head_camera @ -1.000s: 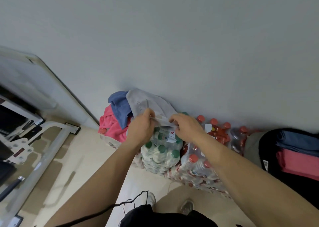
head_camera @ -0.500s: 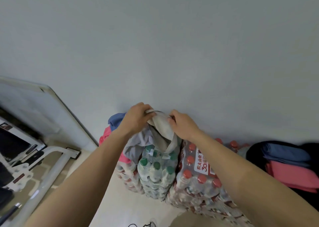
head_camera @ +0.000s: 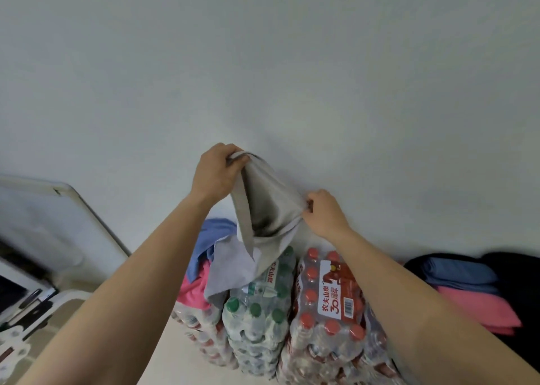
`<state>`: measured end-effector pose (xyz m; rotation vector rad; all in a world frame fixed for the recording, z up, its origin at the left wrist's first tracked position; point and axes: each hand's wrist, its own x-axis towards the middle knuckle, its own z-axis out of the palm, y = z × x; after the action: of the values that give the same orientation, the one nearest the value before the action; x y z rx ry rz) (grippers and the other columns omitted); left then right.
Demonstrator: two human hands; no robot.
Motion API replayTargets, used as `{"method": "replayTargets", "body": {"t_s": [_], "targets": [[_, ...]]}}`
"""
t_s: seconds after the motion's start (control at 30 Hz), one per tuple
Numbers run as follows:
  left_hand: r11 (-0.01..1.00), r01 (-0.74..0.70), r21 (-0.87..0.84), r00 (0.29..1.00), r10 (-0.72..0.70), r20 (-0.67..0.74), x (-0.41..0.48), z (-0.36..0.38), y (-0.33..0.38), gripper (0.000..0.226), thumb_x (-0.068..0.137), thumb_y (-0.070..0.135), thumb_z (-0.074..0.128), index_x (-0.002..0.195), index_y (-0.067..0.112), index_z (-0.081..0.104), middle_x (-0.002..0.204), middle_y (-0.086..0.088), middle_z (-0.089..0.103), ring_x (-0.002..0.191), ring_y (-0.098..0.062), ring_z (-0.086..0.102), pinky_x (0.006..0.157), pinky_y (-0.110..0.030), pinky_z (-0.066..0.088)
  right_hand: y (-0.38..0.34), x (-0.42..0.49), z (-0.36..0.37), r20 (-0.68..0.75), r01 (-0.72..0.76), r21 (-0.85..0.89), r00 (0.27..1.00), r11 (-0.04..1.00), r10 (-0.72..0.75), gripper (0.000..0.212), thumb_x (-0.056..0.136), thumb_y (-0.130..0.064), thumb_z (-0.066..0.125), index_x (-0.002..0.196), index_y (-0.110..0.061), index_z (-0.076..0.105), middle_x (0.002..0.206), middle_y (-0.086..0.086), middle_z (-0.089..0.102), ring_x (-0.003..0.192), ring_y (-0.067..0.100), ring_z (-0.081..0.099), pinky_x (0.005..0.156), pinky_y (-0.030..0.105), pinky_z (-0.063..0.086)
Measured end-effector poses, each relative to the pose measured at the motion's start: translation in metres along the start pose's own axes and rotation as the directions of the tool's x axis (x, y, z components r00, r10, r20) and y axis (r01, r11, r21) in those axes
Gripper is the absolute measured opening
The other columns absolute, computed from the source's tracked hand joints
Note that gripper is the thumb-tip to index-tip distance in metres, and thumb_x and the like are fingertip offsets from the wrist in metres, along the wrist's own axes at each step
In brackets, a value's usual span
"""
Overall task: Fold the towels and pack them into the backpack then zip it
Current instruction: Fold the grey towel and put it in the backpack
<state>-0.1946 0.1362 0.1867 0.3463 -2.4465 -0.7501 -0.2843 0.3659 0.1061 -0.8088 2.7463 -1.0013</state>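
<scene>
Both hands hold a grey towel (head_camera: pixel 263 206) up in front of the pale wall (head_camera: pixel 292 63). The left hand (head_camera: pixel 216 171) is the higher one, its fingers pinched closed on the top corner of the cloth. The right hand (head_camera: pixel 324 212), lower and to the right, grips another edge between thumb and fingers. The towel hangs slack between them, and its lower end drapes onto a shrink-wrapped pack of green-capped bottles (head_camera: pixel 257 320). Just right of that stands a pack of red-capped bottles (head_camera: pixel 330 320). To the left, crumpled blue cloth (head_camera: pixel 213 235) and pink cloth (head_camera: pixel 193 288) lie on more bottle packs. At the far right, an open black backpack (head_camera: pixel 520 291) holds a folded blue towel (head_camera: pixel 458 273) on top of a folded pink towel (head_camera: pixel 479 308).
</scene>
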Motion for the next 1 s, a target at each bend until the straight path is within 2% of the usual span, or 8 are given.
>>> {"method": "replayTargets", "body": {"t_s": [0.13, 0.27, 0.4, 0.53, 0.67, 0.73, 0.87, 1.0], "targets": [[0.999, 0.037, -0.027, 0.999, -0.037, -0.015, 0.001, 0.001, 0.002, 0.016, 0.095, 0.031, 0.057, 0.094, 0.020, 0.068, 0.092, -0.001, 0.062, 0.086, -0.018, 0.055, 0.075, -0.027, 0.038, 0.006, -0.004, -0.005, 0.021, 0.000, 0.054, 1.000, 0.999, -0.001, 0.014, 0.081, -0.006, 0.052, 0.075, -0.017, 0.056, 0.071, 0.001, 0.059, 0.064, 0.017, 0.055, 0.060, 0.032, 0.044], [0.990, 0.142, -0.022, 0.987, -0.143, -0.069, -0.001, 0.003, -0.006, 0.023, 0.097, 0.034, 0.053, 0.093, 0.016, 0.067, 0.091, -0.003, 0.064, 0.085, -0.022, 0.056, 0.072, -0.030, 0.038, -0.005, -0.007, -0.012, 0.086, 0.000, 0.207, 0.996, 0.978, -0.018, 0.027, 0.081, -0.005, 0.051, 0.064, -0.024, 0.044, 0.062, -0.003, 0.048, 0.058, 0.016, 0.044, 0.059, 0.031, 0.037], [0.980, 0.192, -0.047, 0.977, -0.196, -0.079, -0.004, 0.006, -0.009, 0.023, 0.098, 0.032, 0.052, 0.094, 0.014, 0.067, 0.091, -0.005, 0.064, 0.084, -0.022, 0.056, 0.071, -0.030, 0.037, -0.013, -0.007, -0.019, 0.124, -0.021, 0.376, 0.992, 0.926, -0.028, 0.022, 0.076, -0.012, 0.049, 0.058, -0.023, 0.040, 0.062, -0.002, 0.041, 0.064, 0.017, 0.040, 0.064, 0.035, 0.037], [0.977, 0.201, -0.074, 0.975, -0.207, -0.081, -0.007, 0.011, -0.005, 0.022, 0.098, 0.031, 0.052, 0.094, 0.015, 0.066, 0.092, -0.003, 0.063, 0.085, -0.021, 0.056, 0.073, -0.029, 0.037, -0.006, -0.016, -0.016, 0.173, -0.006, 0.264, 0.984, 0.965, -0.041, 0.013, 0.081, -0.012, 0.056, 0.070, -0.017, 0.051, 0.069, 0.000, 0.051, 0.063, 0.014, 0.044, 0.061, 0.030, 0.036], [0.986, 0.152, -0.070, 0.983, -0.158, -0.089, -0.011, 0.014, 0.005, 0.020, 0.098, 0.029, 0.052, 0.094, 0.015, 0.065, 0.092, -0.001, 0.063, 0.084, -0.017, 0.054, 0.073, -0.026, 0.035, 0.005, -0.025, -0.003, 0.193, -0.031, 0.226, 0.981, 0.974, -0.013, 0.007, 0.080, -0.019, 0.065, 0.077, -0.022, 0.060, 0.078, 0.000, 0.066, 0.067, 0.011, 0.056, 0.064, 0.026, 0.046], [0.988, 0.138, -0.073, 0.984, -0.145, -0.100, -0.011, 0.014, 0.008, 0.018, 0.098, 0.028, 0.052, 0.093, 0.017, 0.065, 0.092, 0.000, 0.063, 0.083, -0.016, 0.053, 0.073, -0.025, 0.035, 0.007, -0.029, 0.002, 0.184, -0.031, 0.206, 0.983, 0.978, -0.007, 0.010, 0.083, -0.020, 0.068, 0.079, -0.021, 0.059, 0.079, -0.001, 0.065, 0.066, 0.009, 0.056, 0.062, 0.021, 0.046], [0.993, 0.089, -0.070, 0.989, -0.097, -0.109, -0.013, 0.015, 0.012, 0.017, 0.097, 0.030, 0.053, 0.094, 0.020, 0.066, 0.093, -0.001, 0.063, 0.084, -0.016, 0.054, 0.074, -0.026, 0.036, 0.008, -0.033, 0.007, 0.082, -0.063, 0.192, 0.995, 0.979, 0.048, 0.014, 0.078, -0.008, 0.064, 0.077, -0.019, 0.055, 0.071, -0.003, 0.057, 0.060, 0.011, 0.049, 0.061, 0.028, 0.045], [0.995, 0.059, -0.081, 0.988, -0.070, -0.138, -0.014, 0.010, 0.015, 0.015, 0.096, 0.031, 0.053, 0.090, 0.024, 0.064, 0.089, 0.000, 0.062, 0.082, -0.016, 0.054, 0.072, -0.027, 0.037, 0.016, -0.036, 0.007, 0.030, -0.108, 0.132, 0.994, 0.985, 0.105, 0.015, 0.081, -0.009, 0.063, 0.090, -0.020, 0.060, 0.072, -0.004, 0.058, 0.063, 0.010, 0.054, 0.060, 0.026, 0.043]]}}
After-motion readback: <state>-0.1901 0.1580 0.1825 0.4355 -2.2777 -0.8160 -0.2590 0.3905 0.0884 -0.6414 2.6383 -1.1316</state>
